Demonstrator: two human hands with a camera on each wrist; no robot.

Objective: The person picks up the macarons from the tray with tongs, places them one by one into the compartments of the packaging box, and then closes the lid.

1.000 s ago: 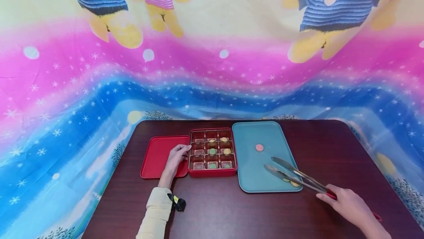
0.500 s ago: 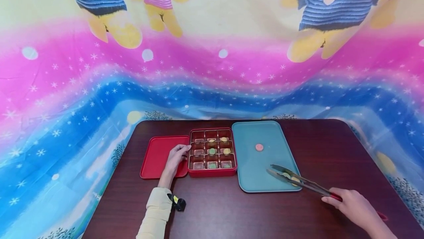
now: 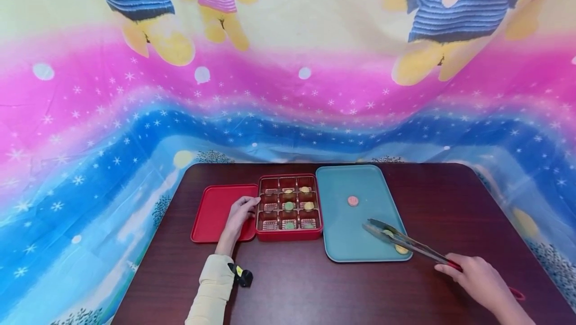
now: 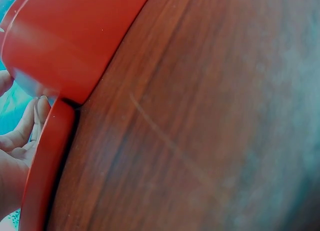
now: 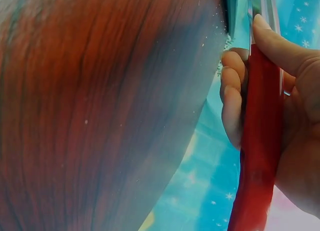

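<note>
My left hand [image 3: 239, 215] lies over the red lid [image 3: 215, 210], its fingertips touching the left side of a red divided box [image 3: 289, 235]. In the left wrist view, fingers [image 4: 22, 128] show beside the box's red wall [image 4: 65, 46]. My right hand [image 3: 477, 280] grips tongs [image 3: 416, 246] by their red handle [image 5: 262, 111]. The tong tips are over the teal tray [image 3: 346, 240], around a small round green piece [image 3: 388, 233]. A yellow piece [image 3: 401, 249] lies by the tray's front right corner, and a pink one [image 3: 353, 200] farther back.
Several green and yellow round pieces, such as a green one [image 3: 289, 206], sit in the box's compartments. The box stands between lid and tray on a dark wooden table [image 3: 288, 290]. A patterned cloth [image 3: 288, 90] hangs behind.
The tongs have moved slightly toward my right, and their arms have come closer together around the green piece. My left hand, the box, lid and tray have stayed put.
</note>
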